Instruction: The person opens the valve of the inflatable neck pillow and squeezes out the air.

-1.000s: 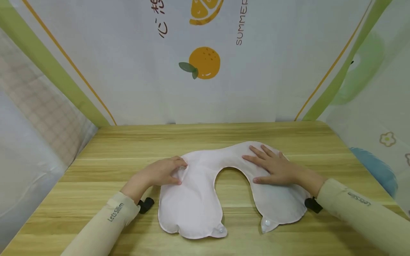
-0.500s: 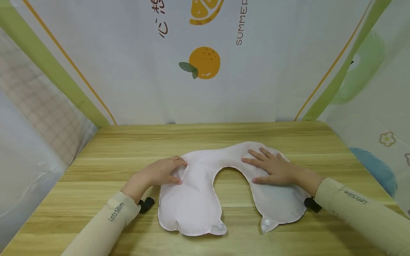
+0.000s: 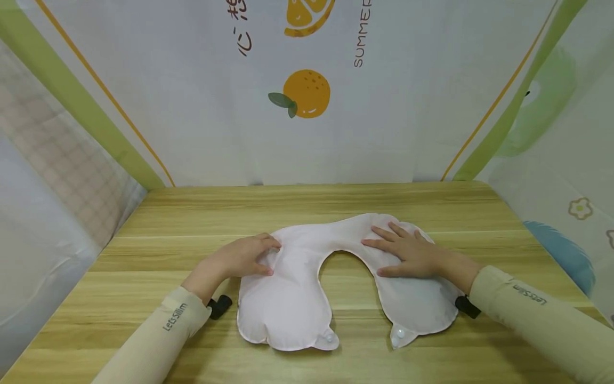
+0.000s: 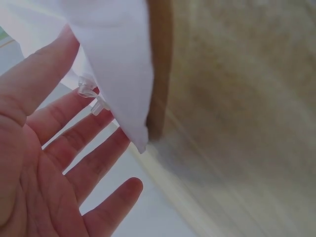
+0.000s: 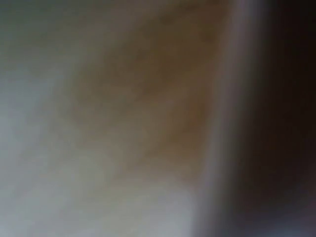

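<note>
A pale pink, U-shaped inflatable neck pillow (image 3: 283,314) lies on the wooden table, puffed up, its opening facing me. At its left outer edge, my left hand (image 3: 242,256) touches the fabric with thumb and fingertips apart. In the left wrist view, that hand's (image 4: 54,153) long fingers are fairly straight, and a clear plastic valve (image 4: 91,94) with its cap hanging off sits against them. My right hand (image 3: 410,253) rests with spread fingers on top of the pillow's right arm. The right wrist view is too blurred to make out the hand.
The wooden table (image 3: 192,213) runs back to a white cloth backdrop (image 3: 206,117) printed with oranges. Snap buttons (image 3: 400,334) sit on the tabs at both pillow ends. A black wrist camera (image 3: 220,307) hangs below the left sleeve.
The left lobe's lower edge has drawn up slightly, and its front tab has shifted a little away from me. The right hand has slid very slightly left; the left hand stays put.
</note>
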Demonstrator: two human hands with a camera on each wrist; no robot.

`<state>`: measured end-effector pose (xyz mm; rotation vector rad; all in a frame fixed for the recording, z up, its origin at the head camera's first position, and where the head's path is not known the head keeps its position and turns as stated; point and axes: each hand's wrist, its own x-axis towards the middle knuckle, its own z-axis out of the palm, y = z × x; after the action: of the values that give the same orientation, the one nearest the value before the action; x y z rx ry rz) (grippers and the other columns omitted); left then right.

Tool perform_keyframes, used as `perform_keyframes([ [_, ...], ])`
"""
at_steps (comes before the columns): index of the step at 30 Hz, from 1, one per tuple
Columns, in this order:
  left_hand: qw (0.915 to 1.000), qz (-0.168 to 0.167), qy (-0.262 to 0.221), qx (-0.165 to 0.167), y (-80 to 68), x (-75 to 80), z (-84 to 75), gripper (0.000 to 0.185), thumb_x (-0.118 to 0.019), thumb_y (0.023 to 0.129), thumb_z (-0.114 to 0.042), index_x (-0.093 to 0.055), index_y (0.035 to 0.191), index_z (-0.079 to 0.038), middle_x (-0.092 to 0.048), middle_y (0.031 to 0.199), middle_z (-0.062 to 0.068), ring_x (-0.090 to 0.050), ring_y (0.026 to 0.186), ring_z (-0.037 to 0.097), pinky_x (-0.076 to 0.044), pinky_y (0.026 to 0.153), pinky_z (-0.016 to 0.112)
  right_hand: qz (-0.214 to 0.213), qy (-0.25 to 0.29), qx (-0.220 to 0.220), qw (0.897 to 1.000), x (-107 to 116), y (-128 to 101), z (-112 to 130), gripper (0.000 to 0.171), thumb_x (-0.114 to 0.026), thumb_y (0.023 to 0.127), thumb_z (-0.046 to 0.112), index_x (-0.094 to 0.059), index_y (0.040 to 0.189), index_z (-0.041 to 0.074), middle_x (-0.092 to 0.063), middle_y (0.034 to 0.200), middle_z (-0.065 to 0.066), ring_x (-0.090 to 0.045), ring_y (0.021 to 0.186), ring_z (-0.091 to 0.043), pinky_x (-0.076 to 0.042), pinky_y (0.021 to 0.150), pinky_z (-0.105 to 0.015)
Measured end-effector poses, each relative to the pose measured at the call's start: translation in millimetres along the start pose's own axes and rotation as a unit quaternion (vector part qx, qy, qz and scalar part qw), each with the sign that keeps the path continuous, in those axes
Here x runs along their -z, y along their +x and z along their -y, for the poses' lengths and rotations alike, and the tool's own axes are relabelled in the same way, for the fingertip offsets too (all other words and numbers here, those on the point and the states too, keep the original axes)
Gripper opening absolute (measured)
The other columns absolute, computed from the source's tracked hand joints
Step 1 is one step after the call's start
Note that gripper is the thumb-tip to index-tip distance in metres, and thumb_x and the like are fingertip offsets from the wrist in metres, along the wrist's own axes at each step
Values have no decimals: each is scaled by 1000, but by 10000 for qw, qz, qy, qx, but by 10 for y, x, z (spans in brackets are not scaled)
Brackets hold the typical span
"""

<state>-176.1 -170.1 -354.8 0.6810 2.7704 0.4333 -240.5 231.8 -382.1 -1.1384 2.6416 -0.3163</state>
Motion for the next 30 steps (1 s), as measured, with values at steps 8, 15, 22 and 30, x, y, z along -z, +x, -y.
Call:
perform_keyframes([
  [8,9999,-97,40,-116,0,-21,11,57,-77,86,-24,-57,135,-4,-56,138,14,-58,123,32,-46,107,50,59,16,1,10000,-10,8,-9,70,-55,93,62,-34,154,36,-19,166,-11,-7,150,-53,-13,100,-88],
  [15,10000,-8,57,-17,0,-4,2,58,-76,88,-26,-56,137,-5,-54,142,14,-57,126,33,-45,108,51,60,10,54,10000,11,3,5,70,-56,93,61,-36,154,33,-20,166,-14,-9,148,-56,-13,99,-89],
  [22,10000,7,6,-19,-4,-11,3,58,-76,88,-26,-55,138,-5,-53,142,14,-56,127,33,-45,109,51,91,-8,130,9999,28,2,23,69,-55,93,60,-37,154,32,-20,165,-16,-9,148,-56,-14,97,-90],
  [30,10000,-17,-2,19,-18,-10,2,59,-77,87,-26,-55,139,-5,-53,143,14,-56,127,33,-45,108,52,251,78,115,9996,27,-5,25,68,-54,95,58,-35,155,31,-16,166,-16,-5,149,-56,-11,98,-90],
])
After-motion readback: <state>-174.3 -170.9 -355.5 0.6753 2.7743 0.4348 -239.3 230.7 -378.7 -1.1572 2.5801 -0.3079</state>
